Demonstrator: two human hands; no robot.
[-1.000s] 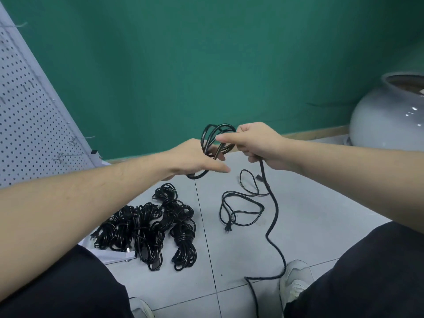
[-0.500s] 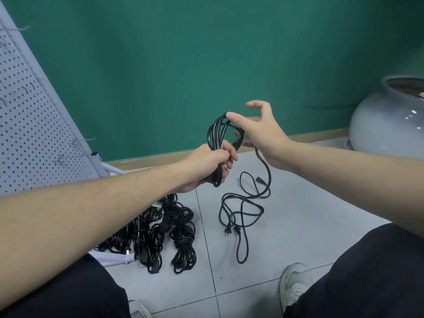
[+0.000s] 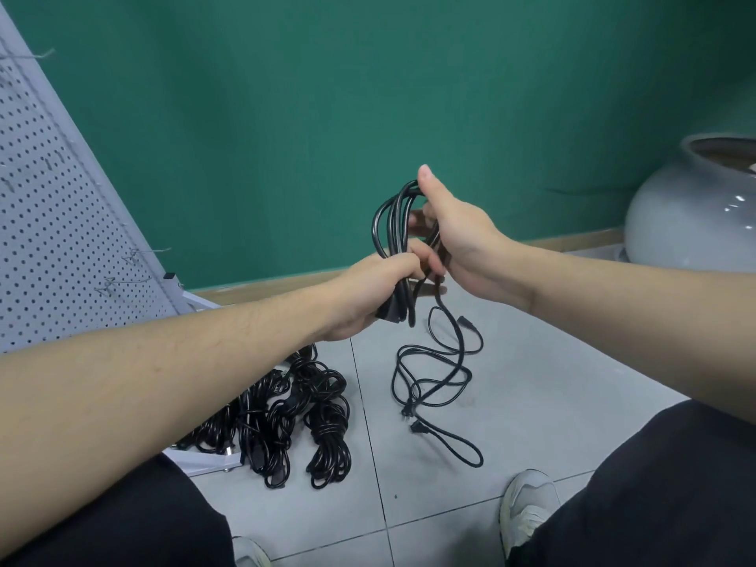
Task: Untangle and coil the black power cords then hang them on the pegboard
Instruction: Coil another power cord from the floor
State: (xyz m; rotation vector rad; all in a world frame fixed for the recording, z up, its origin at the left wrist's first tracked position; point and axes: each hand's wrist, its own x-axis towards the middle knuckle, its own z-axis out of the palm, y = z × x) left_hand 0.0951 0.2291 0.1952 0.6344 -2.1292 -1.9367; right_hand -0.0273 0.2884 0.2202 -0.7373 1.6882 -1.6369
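Holding a half-wound black cord (image 3: 394, 223) upright at chest height, in front of the green wall (image 3: 368, 96). Left hand (image 3: 368, 296) gripping the bundled loops, fingers curled tight round them. Right hand (image 3: 454, 235) closing on the top of the loops, thumb raised, fingers wrapped behind the strands. Trailing down from the bundle, the loose end of the same cord lying in slack curves on the tiled floor (image 3: 552, 382), its plug (image 3: 416, 427) resting there. Lying on the floor to the left, a pile of cords (image 3: 294, 419) in rough coils. Leaning further left, the pegboard (image 3: 49, 239) with wire hooks (image 3: 143, 253). Standing at the far right, a large grey pot (image 3: 691, 214). Showing no readable writing or labels anywhere.
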